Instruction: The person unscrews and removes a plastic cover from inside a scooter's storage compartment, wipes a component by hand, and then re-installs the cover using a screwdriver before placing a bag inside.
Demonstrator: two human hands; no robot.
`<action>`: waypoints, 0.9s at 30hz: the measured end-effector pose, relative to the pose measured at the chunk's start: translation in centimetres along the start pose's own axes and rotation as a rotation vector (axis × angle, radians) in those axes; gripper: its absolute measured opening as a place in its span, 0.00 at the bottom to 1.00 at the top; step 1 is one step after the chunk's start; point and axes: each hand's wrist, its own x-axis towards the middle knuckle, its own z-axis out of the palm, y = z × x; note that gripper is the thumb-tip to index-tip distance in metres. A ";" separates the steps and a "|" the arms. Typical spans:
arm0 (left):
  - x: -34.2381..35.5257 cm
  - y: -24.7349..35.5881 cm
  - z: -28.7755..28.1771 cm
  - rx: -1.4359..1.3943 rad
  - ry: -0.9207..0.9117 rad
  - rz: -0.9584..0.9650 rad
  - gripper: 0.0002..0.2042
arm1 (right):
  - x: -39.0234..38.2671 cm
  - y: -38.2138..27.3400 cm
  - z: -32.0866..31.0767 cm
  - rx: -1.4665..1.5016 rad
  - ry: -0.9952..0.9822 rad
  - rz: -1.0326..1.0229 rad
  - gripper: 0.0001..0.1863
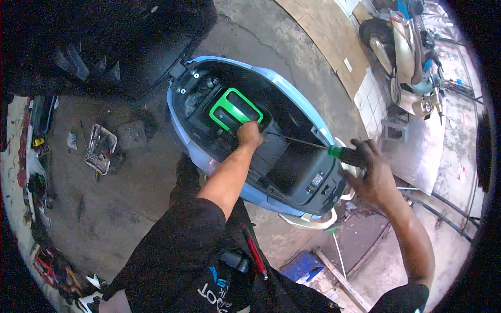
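Note:
An open blue scooter (pixel 284 86) shows its black storage well, holding a green-framed unit (pixel 232 104). My left hand (pixel 249 134) is closed at the unit's lower right corner; what its fingers grip is hidden. My right hand (pixel 373 175) grips the green-and-black handle of a long screwdriver (pixel 339 152) over the well's right end. The thin shaft runs leftward to my left hand, where its tip is hidden.
A raised dark seat (pixel 104 41) fills the upper left. Another scooter (pixel 404 52) stands upper right beside a small stool (pixel 394 128). A tool tray (pixel 102 148) lies on the left floor, a blue bin (pixel 302 268) below.

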 end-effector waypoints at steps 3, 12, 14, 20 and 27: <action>-0.8 0.5 0.1 -0.040 0.019 0.027 0.23 | -0.5 1.9 -0.2 -0.357 -0.125 -0.418 0.18; -1.0 0.9 -0.7 -0.036 -0.001 0.009 0.24 | -0.8 1.7 0.8 -0.181 -0.048 -0.105 0.16; -0.7 0.7 -0.3 -0.044 0.009 0.050 0.24 | -1.3 2.7 1.0 -0.313 -0.121 -0.070 0.19; -0.7 0.1 -0.1 -0.009 0.038 0.044 0.24 | -0.6 -0.2 0.0 0.025 -0.061 0.049 0.18; -0.3 0.5 0.5 -0.023 0.040 0.058 0.25 | -0.9 2.3 0.7 0.099 -0.232 0.439 0.16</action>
